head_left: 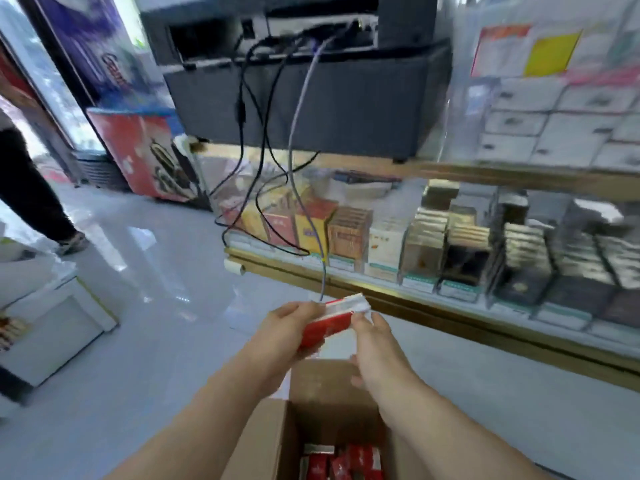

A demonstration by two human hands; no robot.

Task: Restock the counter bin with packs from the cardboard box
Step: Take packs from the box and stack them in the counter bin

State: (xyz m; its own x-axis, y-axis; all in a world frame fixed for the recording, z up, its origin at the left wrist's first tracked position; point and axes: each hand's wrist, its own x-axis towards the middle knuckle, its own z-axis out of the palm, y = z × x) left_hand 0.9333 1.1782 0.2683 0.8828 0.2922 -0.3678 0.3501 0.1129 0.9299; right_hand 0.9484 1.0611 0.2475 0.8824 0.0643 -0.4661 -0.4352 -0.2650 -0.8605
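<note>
above the open cardboard box [322,382] at six o'clock, the left hand [285,336] has its grip clamped round a red pack [327,325], the right hand [377,342] pinching its white end; carry it level toward the counter bins [379,270] at one o'clock.

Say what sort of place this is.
Probably a shop's tobacco counter: a glass display case with rows of packs, an ice-cream freezer, and a red pack gripped by left hand and right hand above the cardboard box.

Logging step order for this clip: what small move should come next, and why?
Probably carry the red pack forward to the display shelf: the left hand and right hand both hold it above the open cardboard box, not yet shelved.
</note>
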